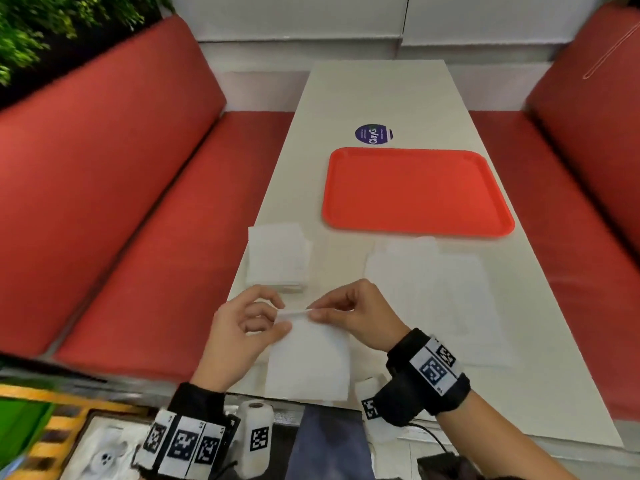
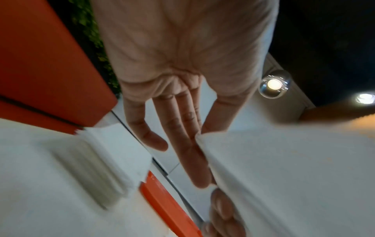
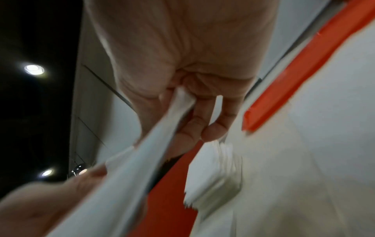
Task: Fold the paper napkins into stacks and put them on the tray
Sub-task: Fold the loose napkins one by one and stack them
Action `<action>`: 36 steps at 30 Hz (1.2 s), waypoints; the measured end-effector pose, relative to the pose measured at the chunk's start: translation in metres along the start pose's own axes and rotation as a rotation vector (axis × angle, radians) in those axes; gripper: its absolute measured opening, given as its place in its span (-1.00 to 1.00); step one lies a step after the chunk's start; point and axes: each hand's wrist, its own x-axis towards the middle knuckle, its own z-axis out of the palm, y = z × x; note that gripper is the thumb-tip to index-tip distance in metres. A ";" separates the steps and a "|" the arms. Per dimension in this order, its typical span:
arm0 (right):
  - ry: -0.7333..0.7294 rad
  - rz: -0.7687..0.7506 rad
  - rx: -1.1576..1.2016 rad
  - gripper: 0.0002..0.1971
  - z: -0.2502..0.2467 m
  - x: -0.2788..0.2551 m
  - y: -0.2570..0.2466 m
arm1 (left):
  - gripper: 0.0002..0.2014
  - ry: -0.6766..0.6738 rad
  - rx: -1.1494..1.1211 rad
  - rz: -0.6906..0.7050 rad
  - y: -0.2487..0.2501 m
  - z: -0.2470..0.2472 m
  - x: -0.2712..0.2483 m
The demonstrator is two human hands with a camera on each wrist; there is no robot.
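Observation:
A white paper napkin point(image 1: 308, 362) hangs over the table's near edge. My left hand point(image 1: 282, 317) and right hand point(image 1: 313, 311) each pinch its top edge between thumb and fingers, close together. In the left wrist view the napkin point(image 2: 284, 176) runs along my left hand's point(image 2: 188, 144) fingers. In the right wrist view its doubled edge point(image 3: 142, 160) is pinched in my right hand point(image 3: 178, 104). A stack of folded napkins point(image 1: 277, 258) lies just beyond my left hand. The red tray point(image 1: 415, 192) sits further back on the right with nothing on it.
Flat unfolded napkins point(image 1: 433, 296) are spread on the white table point(image 1: 346, 98) to the right of my hands, below the tray. A round purple sticker point(image 1: 373, 134) lies behind the tray. Red bench seats point(image 1: 138, 202) flank the table on both sides.

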 end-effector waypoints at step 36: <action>0.327 0.329 -0.516 -0.75 -0.011 0.000 0.034 | -0.84 -0.117 0.637 0.045 -0.024 0.022 0.025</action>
